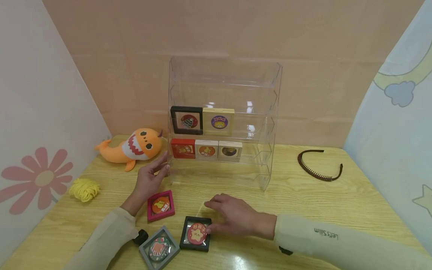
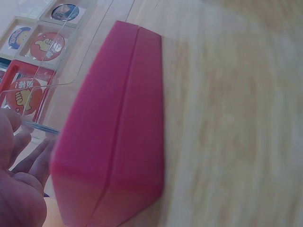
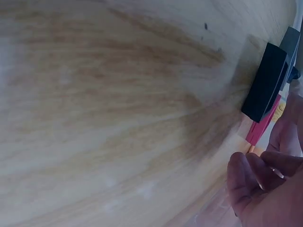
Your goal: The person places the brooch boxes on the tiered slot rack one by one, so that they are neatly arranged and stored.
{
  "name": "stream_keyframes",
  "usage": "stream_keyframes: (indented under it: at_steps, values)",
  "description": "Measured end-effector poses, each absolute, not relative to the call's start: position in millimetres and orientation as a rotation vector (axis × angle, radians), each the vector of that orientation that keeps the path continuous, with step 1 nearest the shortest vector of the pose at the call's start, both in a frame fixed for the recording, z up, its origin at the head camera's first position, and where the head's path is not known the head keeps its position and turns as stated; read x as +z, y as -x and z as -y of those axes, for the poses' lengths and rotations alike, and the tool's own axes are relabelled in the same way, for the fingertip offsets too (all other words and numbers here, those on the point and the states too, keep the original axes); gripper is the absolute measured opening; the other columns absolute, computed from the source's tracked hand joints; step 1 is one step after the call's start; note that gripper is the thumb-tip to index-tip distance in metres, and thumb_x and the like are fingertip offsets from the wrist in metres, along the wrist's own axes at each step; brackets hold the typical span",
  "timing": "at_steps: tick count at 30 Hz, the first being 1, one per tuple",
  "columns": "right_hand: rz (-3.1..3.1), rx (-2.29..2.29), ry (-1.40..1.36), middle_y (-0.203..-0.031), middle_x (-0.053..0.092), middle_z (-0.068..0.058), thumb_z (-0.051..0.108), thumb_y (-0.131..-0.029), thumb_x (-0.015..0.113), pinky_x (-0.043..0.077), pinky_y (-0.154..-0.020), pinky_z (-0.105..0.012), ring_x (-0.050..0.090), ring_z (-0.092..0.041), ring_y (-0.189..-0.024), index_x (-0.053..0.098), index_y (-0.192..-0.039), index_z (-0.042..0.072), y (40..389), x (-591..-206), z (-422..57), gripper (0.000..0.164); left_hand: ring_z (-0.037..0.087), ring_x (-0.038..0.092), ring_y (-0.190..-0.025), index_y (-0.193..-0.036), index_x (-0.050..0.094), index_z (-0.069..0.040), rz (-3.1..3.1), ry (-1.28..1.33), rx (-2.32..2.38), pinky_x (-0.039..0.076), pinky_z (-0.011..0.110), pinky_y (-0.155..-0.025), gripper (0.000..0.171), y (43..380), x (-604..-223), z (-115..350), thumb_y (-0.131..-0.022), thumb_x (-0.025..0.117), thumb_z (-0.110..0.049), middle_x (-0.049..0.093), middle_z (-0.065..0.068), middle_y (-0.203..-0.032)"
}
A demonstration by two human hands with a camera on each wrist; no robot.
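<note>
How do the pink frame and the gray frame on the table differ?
The pink frame is bright; the gray frame is duller.
The pink frame holds an orange badge with a thumbs-up; the gray frame holds a green badge.
In the head view, the pink frame is tilted slightly, while the gray frame sits diamond-wise.
Both lie flat on the table.
</note>
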State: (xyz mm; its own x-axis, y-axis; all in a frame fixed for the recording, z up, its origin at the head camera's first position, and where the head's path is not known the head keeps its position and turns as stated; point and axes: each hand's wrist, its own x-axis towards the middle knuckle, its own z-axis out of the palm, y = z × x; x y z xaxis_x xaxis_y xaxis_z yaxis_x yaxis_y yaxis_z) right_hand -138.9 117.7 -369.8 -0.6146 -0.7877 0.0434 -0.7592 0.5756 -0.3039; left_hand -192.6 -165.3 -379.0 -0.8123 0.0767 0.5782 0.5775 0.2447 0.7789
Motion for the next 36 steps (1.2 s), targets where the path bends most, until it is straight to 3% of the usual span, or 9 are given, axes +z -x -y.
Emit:
stream_keyframes:
  at_steps: [8,14,27,36]
  values:
    - [-2.638,-0.423,1.27,-0.11,0.054,0.002,0.063,-0.082,0.06,0.046,-0.064,-0.018,0.049,-0.005,-0.087,0.057,-0.129,0.007,136.3,-376.5,-112.9,0.073,0.05,0.058,-0.096,-0.127,0.049,0.015,2.101,0.589,-1.575,0.054,0.021,-0.069,0.041,192.1,-378.9,164.2,-0.086,0.055,0.018,0.053,0.031,-0.121]
    - [-2.639,-0.414,1.291,-0.095,0.048,0.01,0.064,-0.081,0.06,0.039,-0.055,-0.015,0.042,-0.005,-0.078,0.064,-0.116,0.011,135.6,-379.1,-111.1,0.063,0.05,0.058,-0.096,-0.127,0.048,0.016,2.102,0.582,-1.586,0.054,0.02,-0.07,0.041,191.4,-379.0,163.5,-0.087,0.055,0.018,0.052,0.031,-0.123]
    - [-2.63,-0.425,1.329,-0.091,0.049,0.012,0.061,-0.082,0.062,0.038,-0.059,-0.014,0.042,-0.003,-0.08,0.069,-0.109,0.014,136.5,-382.7,-110.7,0.055,0.047,0.059,-0.097,-0.128,0.049,0.014,2.125,0.557,-1.581,0.054,0.022,-0.07,0.041,191.8,-379.4,164.6,-0.087,0.055,0.017,0.055,0.029,-0.12]
    - [-2.627,-0.584,1.316,-0.094,0.062,0.011,0.057,-0.081,0.065,0.046,-0.069,-0.017,0.052,0.001,-0.081,0.067,-0.108,0.011,137.3,-380.4,-113.3,0.053,0.047,0.059,-0.096,-0.127,0.05,0.014,2.099,0.576,-1.571,0.055,0.023,-0.069,0.041,192.7,-380.7,164.1,-0.086,0.056,0.018,0.055,0.029,-0.12]
